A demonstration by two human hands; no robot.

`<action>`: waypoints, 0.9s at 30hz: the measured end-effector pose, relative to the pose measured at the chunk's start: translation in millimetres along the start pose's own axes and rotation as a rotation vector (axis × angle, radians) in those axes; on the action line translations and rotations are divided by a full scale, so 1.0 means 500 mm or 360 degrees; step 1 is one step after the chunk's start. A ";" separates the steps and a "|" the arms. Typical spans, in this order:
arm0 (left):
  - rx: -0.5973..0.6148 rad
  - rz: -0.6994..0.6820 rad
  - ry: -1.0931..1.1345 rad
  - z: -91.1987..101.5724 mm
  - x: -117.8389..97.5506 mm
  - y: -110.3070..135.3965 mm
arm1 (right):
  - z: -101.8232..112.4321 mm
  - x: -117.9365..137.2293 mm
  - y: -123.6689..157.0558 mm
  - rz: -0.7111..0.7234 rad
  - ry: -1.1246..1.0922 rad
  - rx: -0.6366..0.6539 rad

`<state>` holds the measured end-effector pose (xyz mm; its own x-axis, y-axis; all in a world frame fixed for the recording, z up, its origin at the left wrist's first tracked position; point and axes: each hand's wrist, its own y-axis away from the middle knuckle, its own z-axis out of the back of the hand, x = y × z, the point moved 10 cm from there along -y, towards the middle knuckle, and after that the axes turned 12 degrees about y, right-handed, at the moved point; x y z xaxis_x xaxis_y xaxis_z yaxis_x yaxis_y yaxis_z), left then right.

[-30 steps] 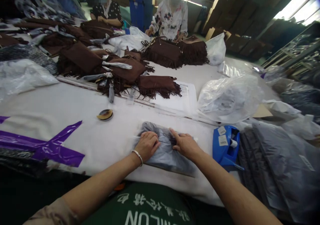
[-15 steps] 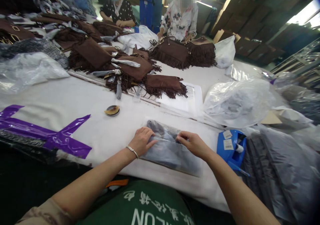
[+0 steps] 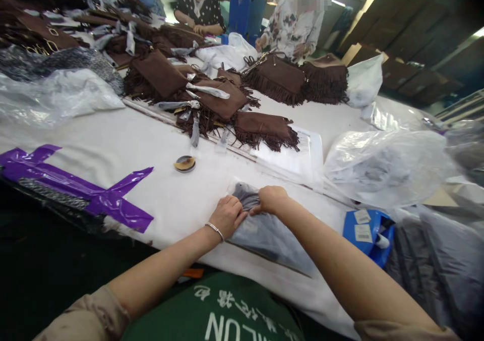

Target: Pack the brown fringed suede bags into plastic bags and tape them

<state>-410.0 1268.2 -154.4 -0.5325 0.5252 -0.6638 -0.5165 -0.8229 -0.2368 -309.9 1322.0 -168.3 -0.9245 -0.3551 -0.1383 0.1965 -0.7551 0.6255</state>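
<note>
A grey garment in a clear plastic bag [image 3: 270,237] lies on the white table [image 3: 124,144] right in front of me. My left hand [image 3: 227,215], with a thin bracelet at the wrist, rests curled on the bag's left end. My right hand [image 3: 269,200] is closed in a pinch on the bag's upper left edge, almost touching the left hand. A blue tape dispenser [image 3: 365,232] sits just to the right of the bag.
A small round tape roll [image 3: 185,163] lies beyond my hands. Purple tape strips [image 3: 86,192] cross the table's left edge. Brown fringed bags [image 3: 223,101] are piled across the middle, with clear plastic bags [image 3: 385,167] and bagged grey garments [image 3: 438,260] at right. Two people sit at the far side.
My right hand has slid left along the bag's top edge until it nearly meets my left hand. The view has shifted, so everything sits further right.
</note>
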 end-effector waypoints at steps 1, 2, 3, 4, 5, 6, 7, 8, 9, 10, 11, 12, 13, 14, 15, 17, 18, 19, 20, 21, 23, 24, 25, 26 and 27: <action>-0.0004 -0.0004 0.0004 0.002 -0.001 0.001 | -0.001 -0.012 0.008 0.0036 -0.0049 0.0006; -0.0013 -0.0005 0.0010 0.004 -0.001 0.001 | -0.002 -0.022 0.020 0.0092 -0.0112 0.0002; -0.0024 -0.0005 0.0018 0.006 -0.002 0.002 | -0.001 -0.029 0.035 0.0153 -0.0179 -0.0011; -0.0038 -0.0003 0.0026 0.008 -0.002 0.003 | 0.000 -0.034 0.052 0.0210 -0.0236 -0.0032; -0.0054 -0.0002 0.0035 0.010 -0.003 0.003 | 0.003 -0.035 0.070 0.0257 -0.0279 -0.0065; -0.0069 -0.0004 0.0045 0.011 -0.003 0.004 | 0.005 -0.034 0.087 0.0291 -0.0304 -0.0103; -0.0084 -0.0007 0.0057 0.013 -0.004 0.005 | 0.007 -0.027 0.101 0.0321 -0.0309 -0.0139; -0.0099 -0.0012 0.0070 0.014 -0.004 0.006 | 0.008 -0.016 0.112 0.0350 -0.0299 -0.0167; -0.0114 -0.0014 0.0083 0.015 -0.005 0.006 | 0.008 0.000 0.118 0.0374 -0.0275 -0.0191; -0.0126 -0.0015 0.0092 0.015 -0.004 0.007 | 0.008 0.019 0.119 0.0389 -0.0240 -0.0211; -0.0134 -0.0013 0.0094 0.015 -0.003 0.008 | 0.007 0.037 0.115 0.0387 -0.0195 -0.0224; -0.0136 -0.0009 0.0090 0.015 -0.002 0.008 | 0.006 0.054 0.105 0.0365 -0.0147 -0.0230; -0.0131 -0.0008 0.0079 0.013 -0.001 0.008 | 0.006 0.068 0.092 0.0327 -0.0099 -0.0226; -0.0118 -0.0010 0.0064 0.011 -0.001 0.008 | 0.006 0.079 0.077 0.0278 -0.0057 -0.0211; -0.0103 -0.0014 0.0046 0.008 -0.001 0.007 | 0.007 0.087 0.061 0.0224 -0.0024 -0.0185; -0.0071 -0.0027 0.0006 0.002 -0.001 0.006 | 0.011 0.092 0.028 0.0118 0.0007 -0.0105; -0.0058 -0.0034 -0.0014 -0.001 -0.001 0.005 | 0.014 0.091 0.013 0.0069 0.0009 -0.0053; -0.0049 -0.0039 -0.0034 -0.003 -0.001 0.004 | 0.016 0.088 -0.001 0.0021 0.0005 -0.0001; -0.0043 -0.0044 -0.0051 -0.005 0.000 0.003 | 0.018 0.084 -0.014 -0.0025 -0.0003 0.0049; -0.0039 -0.0053 -0.0063 -0.007 0.000 0.002 | 0.019 0.079 -0.025 -0.0068 -0.0011 0.0095; -0.0030 -0.0080 -0.0070 -0.009 -0.002 0.000 | 0.019 0.072 -0.044 -0.0148 -0.0028 0.0159; -0.0025 -0.0093 -0.0068 -0.010 -0.004 -0.001 | 0.018 0.068 -0.050 -0.0187 -0.0034 0.0181; -0.0020 -0.0103 -0.0068 -0.011 -0.005 -0.001 | 0.015 0.064 -0.055 -0.0233 -0.0036 0.0204; -0.0014 -0.0108 -0.0069 -0.011 -0.007 -0.001 | 0.010 0.058 -0.057 -0.0280 -0.0035 0.0226; -0.0008 -0.0107 -0.0071 -0.012 -0.008 -0.001 | 0.006 0.049 -0.058 -0.0328 -0.0032 0.0244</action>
<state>-403.7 1265.2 -155.8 -0.5262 0.5885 -0.6138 -0.5489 -0.7864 -0.2834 -339.1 1337.0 -187.5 -0.9466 -0.1901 -0.2603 -0.0470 -0.7176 0.6949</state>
